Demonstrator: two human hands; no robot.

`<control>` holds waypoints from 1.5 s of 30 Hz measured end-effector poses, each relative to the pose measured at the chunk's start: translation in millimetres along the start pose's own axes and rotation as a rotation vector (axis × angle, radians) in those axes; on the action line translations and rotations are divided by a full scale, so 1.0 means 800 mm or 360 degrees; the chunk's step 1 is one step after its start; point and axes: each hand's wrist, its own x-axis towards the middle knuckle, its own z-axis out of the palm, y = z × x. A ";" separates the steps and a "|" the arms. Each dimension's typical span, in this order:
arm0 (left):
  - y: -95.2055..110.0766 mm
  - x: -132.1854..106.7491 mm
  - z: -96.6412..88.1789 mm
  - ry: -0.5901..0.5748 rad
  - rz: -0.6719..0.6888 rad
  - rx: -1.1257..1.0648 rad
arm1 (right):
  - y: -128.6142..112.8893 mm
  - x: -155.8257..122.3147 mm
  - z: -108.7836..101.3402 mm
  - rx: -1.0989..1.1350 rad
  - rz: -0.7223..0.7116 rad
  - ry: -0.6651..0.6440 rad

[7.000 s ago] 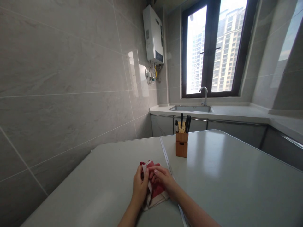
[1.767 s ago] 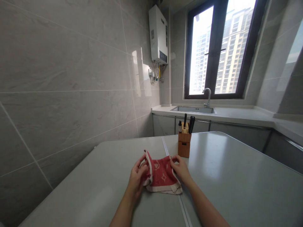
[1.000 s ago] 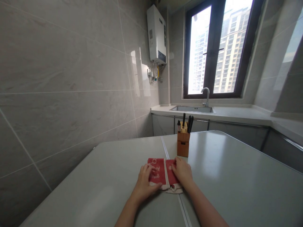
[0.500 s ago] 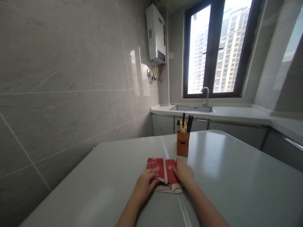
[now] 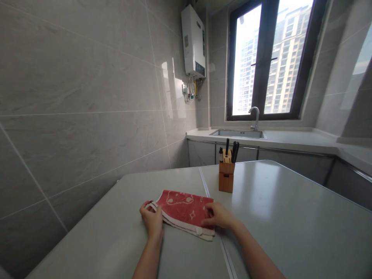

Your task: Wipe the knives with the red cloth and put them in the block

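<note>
Folded red terry towel [image 5: 183,209] lies flat on the pale bench [image 5: 270,217], short of the wooden knife block [image 5: 226,177]. Left hand [image 5: 151,220] curls, pinching the towel's left end; right hand [image 5: 217,216] lies flat, fingers on its right edge.

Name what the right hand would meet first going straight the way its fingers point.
The red towel: the fingertips of the right hand seem already to rest on its near edge, though depth is hard to judge from this view.
</note>
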 end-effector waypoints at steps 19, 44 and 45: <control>-0.022 0.033 -0.024 -0.0156 0.0327 0.0678 | -0.023 -0.008 -0.004 0.0196 -0.0257 0.0022; -0.028 0.043 -0.019 -0.0025 0.0084 0.0279 | -0.009 0.005 0.005 -0.0219 0.0075 0.0719; -0.025 0.042 -0.018 -0.0028 0.0057 0.0189 | -0.003 0.007 0.006 -0.0298 0.0168 0.0736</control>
